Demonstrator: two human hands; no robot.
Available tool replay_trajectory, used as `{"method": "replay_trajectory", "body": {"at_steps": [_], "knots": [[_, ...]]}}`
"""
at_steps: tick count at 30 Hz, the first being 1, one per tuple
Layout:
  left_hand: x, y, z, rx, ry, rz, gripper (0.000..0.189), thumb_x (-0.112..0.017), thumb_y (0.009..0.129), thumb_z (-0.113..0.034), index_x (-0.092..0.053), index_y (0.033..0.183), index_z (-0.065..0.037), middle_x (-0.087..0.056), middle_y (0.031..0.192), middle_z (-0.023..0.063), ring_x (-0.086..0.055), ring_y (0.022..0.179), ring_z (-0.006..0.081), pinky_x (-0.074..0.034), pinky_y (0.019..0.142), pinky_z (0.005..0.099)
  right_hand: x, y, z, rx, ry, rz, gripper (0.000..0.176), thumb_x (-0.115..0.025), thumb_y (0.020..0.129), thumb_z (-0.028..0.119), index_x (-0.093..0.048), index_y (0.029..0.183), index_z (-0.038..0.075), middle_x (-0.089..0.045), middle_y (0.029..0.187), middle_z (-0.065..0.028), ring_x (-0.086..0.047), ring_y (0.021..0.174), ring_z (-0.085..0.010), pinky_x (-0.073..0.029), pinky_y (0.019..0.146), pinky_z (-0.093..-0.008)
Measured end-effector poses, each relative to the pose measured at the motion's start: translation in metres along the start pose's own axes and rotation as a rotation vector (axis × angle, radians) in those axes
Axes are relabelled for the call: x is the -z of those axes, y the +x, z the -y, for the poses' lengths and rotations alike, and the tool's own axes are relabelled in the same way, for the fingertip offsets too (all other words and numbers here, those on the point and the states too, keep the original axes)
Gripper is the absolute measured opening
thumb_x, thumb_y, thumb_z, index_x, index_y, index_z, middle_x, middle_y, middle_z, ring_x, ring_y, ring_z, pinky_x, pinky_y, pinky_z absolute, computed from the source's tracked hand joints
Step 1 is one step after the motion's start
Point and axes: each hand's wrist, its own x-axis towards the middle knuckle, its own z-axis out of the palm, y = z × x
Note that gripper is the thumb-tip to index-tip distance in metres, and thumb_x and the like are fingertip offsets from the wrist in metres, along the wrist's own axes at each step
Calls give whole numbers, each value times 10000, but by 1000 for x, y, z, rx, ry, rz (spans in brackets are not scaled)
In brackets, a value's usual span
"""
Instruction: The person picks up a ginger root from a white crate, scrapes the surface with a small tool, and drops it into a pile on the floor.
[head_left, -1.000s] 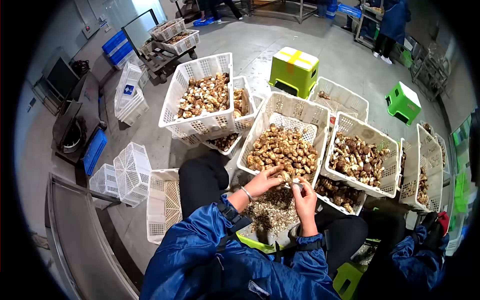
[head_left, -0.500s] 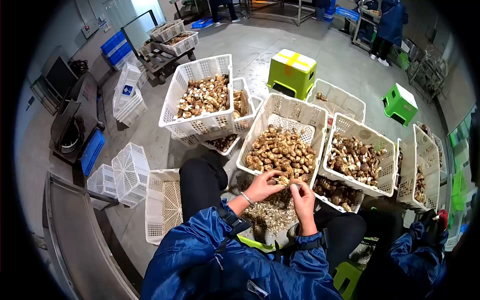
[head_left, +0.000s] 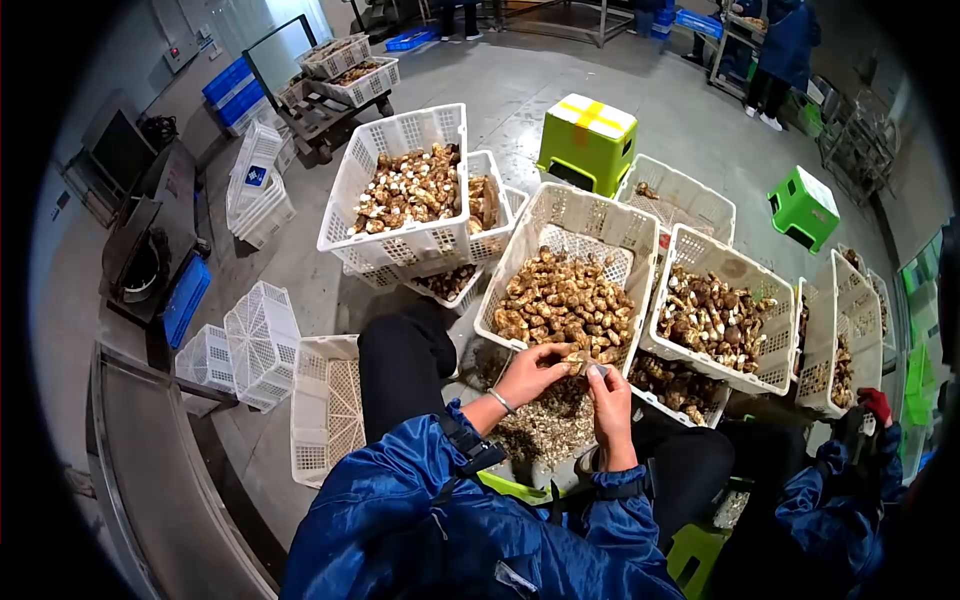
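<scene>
My left hand (head_left: 532, 376), with a band at the wrist, is closed around a small brown-and-white mushroom (head_left: 577, 362). Close against that mushroom, the fingers of my right hand (head_left: 609, 400) are pinched together; something small and grey shows at the thumb, too small to name. Both hands are over the near edge of a white crate (head_left: 640, 235) that holds a heap of brown mushrooms (head_left: 565, 300). Below my hands, between my knees, lies a pile of pale trimmings (head_left: 540, 430) in a container with a green rim (head_left: 510, 487).
Mushrooms fill other white crates to the left (head_left: 335, 215) and right (head_left: 775, 370). Empty crates (head_left: 328, 410) stand by my left leg. Green stools (head_left: 590, 145) are beyond. At right, a co-worker's red-gloved hand (head_left: 876, 405) shows. More people stand at the back.
My hands have shifted slightly, and the mushroom sits at a different angle between them. At right, the co-worker's red-gloved hand has moved up.
</scene>
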Motion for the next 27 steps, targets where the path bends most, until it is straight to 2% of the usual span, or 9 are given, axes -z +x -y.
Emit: {"method": "replay_trajectory", "body": {"at_steps": [4, 8, 12, 14, 16, 19, 23, 24, 27], "knots": [[-12, -5, 3, 13, -67, -79, 318, -697, 911, -113, -629, 1189, 26, -673, 1110, 41, -620, 970, 93, -530, 827, 256, -7, -2, -2, 52, -109, -26, 271, -674, 955, 159, -668, 1164, -13, -657, 927, 24, -568, 840, -54, -468, 762, -224], [-10, -2, 8, 61, -87, -56, 299, -704, 911, -110, -627, 1160, 36, -674, 1054, 38, -613, 940, 75, -527, 795, 246, -4, -1, -2, 46, -78, -21, 266, -684, 950, 160, -669, 1149, -16, -662, 931, 16, -566, 824, -55, -466, 737, -224], [-1, 2, -3, 191, -212, -134, 248, -661, 953, -139, -639, 1145, 18, -671, 1027, 32, -615, 888, 78, -527, 773, 248, 3, 1, 5, 118, -264, -60, 198, -694, 921, 132, -702, 1059, -11, -679, 939, 7, -581, 820, -70, -478, 746, -246], [3, 6, 4, 324, -557, -194, 242, -574, 1011, -168, -586, 1213, -35, -674, 1025, 48, -671, 906, 145, -578, 758, 273, 4, 2, 4, 181, -325, -64, 183, -695, 908, 119, -709, 1029, -18, -697, 979, -12, -588, 820, -77, -486, 748, -252], [1, 3, -10, 427, -787, -162, 250, -546, 1027, -182, -567, 1242, -57, -677, 1045, 59, -681, 909, 149, -585, 768, 285, -8, -5, 18, 245, -335, -34, 179, -695, 908, 115, -710, 1025, -20, -703, 1004, -21, -590, 825, -71, -487, 736, -245], [5, 1, 9, 480, -1043, 80, 217, -505, 1041, -171, -554, 1237, -92, -662, 1080, 61, -681, 896, 154, -583, 742, 289, -20, -13, 23, 203, -276, 41, 197, -689, 918, 114, -699, 1056, -26, -694, 1091, -35, -613, 864, -65, -499, 737, -225], [-3, -1, 13, 484, -879, 52, 225, -515, 1034, -153, -541, 1244, -75, -651, 1070, 55, -661, 873, 133, -571, 712, 272, -6, 2, 5, 248, -337, -112, 224, -703, 903, 141, -703, 1060, -18, -695, 1143, -91, -645, 968, -133, -510, 833, -284], [-7, -2, -2, 489, -710, 14, 232, -551, 1016, -138, -546, 1233, -58, -643, 1062, 50, -658, 899, 131, -566, 695, 268, -6, 3, 10, 261, -382, -127, 232, -707, 899, 145, -700, 1064, -18, -697, 1139, -97, -648, 982, -140, -509, 843, -290], [-13, -7, -13, 427, -561, 15, 291, -614, 976, -118, -567, 1242, -9, -660, 1055, 60, -658, 873, 125, -554, 752, 270, -4, -4, 20, 175, -349, -101, 213, -702, 905, 156, -698, 1027, -19, -702, 1001, -79, -633, 886, -118, -506, 803, -279]]}}
